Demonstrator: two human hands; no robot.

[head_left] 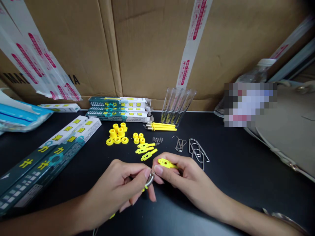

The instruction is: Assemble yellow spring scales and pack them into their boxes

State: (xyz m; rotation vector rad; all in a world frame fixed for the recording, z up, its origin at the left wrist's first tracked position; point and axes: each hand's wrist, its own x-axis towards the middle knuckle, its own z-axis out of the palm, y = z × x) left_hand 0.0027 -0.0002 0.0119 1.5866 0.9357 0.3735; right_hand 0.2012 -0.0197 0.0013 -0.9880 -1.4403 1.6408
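My left hand (123,183) pinches a curved coil spring (150,179) between thumb and fingers. A yellow bit shows at the spring's lower end, and another peeks out below the hand. In my right hand (187,175) is a yellow plastic connector (165,163) with a slotted head, lying along the index finger. The right thumb and fingertip meet at the spring's upper end, touching or nearly touching it. Just beyond the hands lie several similar yellow connectors (147,150), one with a small spring on its stem.
Yellow flanged caps (113,133), small yellow rings (136,140), tiny springs (157,140), wire hooks (180,144) and larger bent wires (197,150) lie beyond. Behind stand clear tubes (174,105), yellow rods (163,127) and printed boxes (118,109). Long boxes (59,154) lie left; a bag (283,124) sits right.
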